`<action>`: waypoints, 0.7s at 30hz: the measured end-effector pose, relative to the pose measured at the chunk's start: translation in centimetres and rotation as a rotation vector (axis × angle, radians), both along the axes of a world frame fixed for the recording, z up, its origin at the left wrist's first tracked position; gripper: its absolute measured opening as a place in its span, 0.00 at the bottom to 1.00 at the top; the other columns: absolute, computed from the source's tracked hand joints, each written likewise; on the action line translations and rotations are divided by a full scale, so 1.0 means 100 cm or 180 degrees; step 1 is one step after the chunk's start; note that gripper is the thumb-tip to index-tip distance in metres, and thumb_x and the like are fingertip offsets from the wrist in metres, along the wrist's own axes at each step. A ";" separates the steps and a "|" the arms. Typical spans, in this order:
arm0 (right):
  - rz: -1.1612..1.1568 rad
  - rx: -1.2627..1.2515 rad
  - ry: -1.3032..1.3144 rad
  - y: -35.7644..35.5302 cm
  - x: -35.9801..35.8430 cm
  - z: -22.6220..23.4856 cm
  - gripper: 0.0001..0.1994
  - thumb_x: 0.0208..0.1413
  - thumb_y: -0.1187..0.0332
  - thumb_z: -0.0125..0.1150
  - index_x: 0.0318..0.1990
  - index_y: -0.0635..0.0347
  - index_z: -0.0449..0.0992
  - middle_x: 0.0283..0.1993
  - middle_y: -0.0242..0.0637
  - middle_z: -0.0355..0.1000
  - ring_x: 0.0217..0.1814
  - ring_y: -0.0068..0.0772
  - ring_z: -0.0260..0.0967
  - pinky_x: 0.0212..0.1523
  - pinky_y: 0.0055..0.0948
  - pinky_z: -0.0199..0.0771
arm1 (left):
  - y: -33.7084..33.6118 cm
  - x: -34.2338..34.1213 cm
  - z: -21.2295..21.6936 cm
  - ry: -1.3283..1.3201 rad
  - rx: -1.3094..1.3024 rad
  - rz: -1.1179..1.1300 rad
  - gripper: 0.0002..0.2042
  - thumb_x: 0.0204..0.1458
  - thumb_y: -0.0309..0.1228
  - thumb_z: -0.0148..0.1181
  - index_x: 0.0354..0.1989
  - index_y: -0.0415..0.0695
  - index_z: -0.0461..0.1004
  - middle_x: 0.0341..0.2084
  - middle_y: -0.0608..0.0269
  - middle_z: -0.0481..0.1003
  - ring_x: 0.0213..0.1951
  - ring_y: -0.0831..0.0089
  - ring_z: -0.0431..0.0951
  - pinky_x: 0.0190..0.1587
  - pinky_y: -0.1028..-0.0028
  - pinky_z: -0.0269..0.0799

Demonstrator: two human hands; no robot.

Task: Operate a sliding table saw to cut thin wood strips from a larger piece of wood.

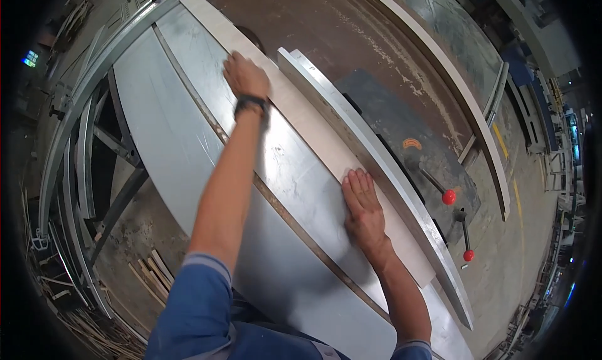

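Observation:
A long pale wooden board (310, 128) lies along the metal fence (351, 118) on the silvery machine table (301, 178). My right hand (365, 211) rests flat on the board, fingers stretched out and close together. Farther up, my left hand (246, 76), with a dark band at the wrist, is at the board's left edge over the metal surface. Its fingers are curled and slightly blurred; their inner side is hidden, so I cannot see whether anything is in them.
Right of the fence is a dark plate (392, 118) with two red-knobbed levers (449, 197). A curved-looking pale rail (439, 52) runs beyond it. On the left stand a metal frame (81, 121) and loose wooden strips (153, 272) on the floor.

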State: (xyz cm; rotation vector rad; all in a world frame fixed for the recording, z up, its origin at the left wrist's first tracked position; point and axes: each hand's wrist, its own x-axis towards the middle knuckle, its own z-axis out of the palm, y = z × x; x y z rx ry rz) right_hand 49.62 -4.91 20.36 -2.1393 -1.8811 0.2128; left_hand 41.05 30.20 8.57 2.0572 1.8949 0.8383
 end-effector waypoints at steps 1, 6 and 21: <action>0.0005 -0.0048 -0.0043 0.003 0.003 -0.001 0.28 0.44 0.86 0.51 0.58 0.70 0.70 0.65 0.51 0.65 0.70 0.50 0.60 0.73 0.47 0.55 | -0.039 0.010 0.010 -0.0225 -0.0021 -0.0116 0.20 0.57 0.26 0.51 0.56 0.29 0.63 0.55 0.41 0.68 0.59 0.48 0.66 0.65 0.55 0.55; 0.0107 0.0147 -0.0082 0.020 -0.002 -0.018 0.27 0.46 0.84 0.51 0.58 0.71 0.70 0.65 0.51 0.65 0.70 0.50 0.59 0.73 0.47 0.53 | -0.171 0.037 0.033 -0.0811 -0.0156 0.0034 0.26 0.59 0.26 0.49 0.64 0.26 0.55 0.65 0.35 0.56 0.69 0.45 0.53 0.73 0.55 0.41; 0.0315 0.0122 0.0099 -0.098 0.016 -0.005 0.25 0.46 0.84 0.53 0.57 0.68 0.71 0.63 0.50 0.67 0.68 0.51 0.62 0.70 0.48 0.59 | -0.110 0.013 0.031 -0.0313 -0.0269 0.0410 0.27 0.52 0.22 0.50 0.62 0.25 0.58 0.63 0.34 0.59 0.68 0.46 0.54 0.73 0.58 0.41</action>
